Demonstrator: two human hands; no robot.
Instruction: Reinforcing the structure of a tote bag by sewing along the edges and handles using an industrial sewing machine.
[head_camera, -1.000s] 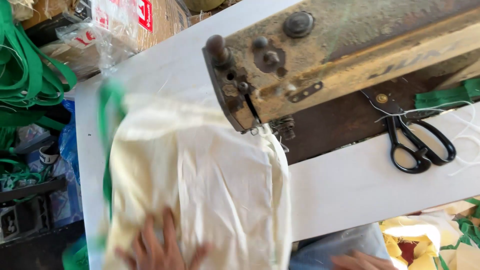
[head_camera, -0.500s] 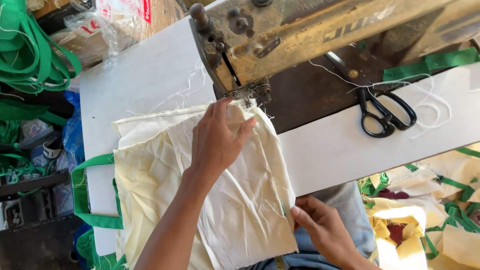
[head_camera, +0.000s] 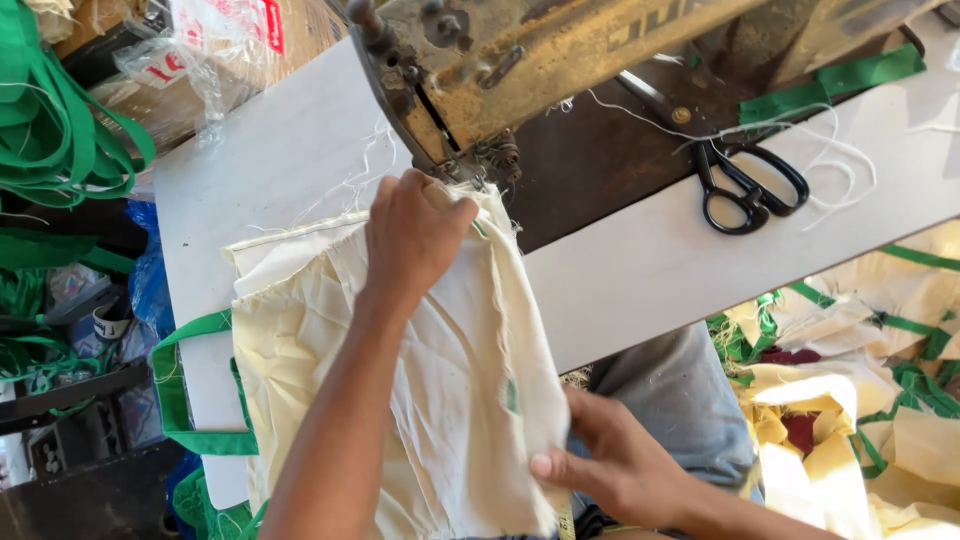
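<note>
A cream cloth bag (head_camera: 450, 380) with a green strap handle (head_camera: 175, 400) lies on the white table (head_camera: 270, 170). Its top corner reaches the presser foot (head_camera: 490, 165) of an old yellowish sewing machine (head_camera: 520, 60). My left hand (head_camera: 410, 240) rests on the bag's upper edge, fingers pinching the cloth right at the foot. My right hand (head_camera: 610, 470) grips the bag's right edge near my lap, thumb on top. The needle itself is hidden behind my left fingers.
Black scissors (head_camera: 745, 185) lie on the table right of the machine, among loose white threads. A green strip (head_camera: 850, 80) sits on the dark machine bed. Green straps (head_camera: 50, 130) pile up at the left, and more cream and green bags (head_camera: 850, 400) at the lower right.
The bag was spread flat and slid up to the presser foot. My left hand moved from the bag's near end to its top edge. My right hand took hold of the right edge.
</note>
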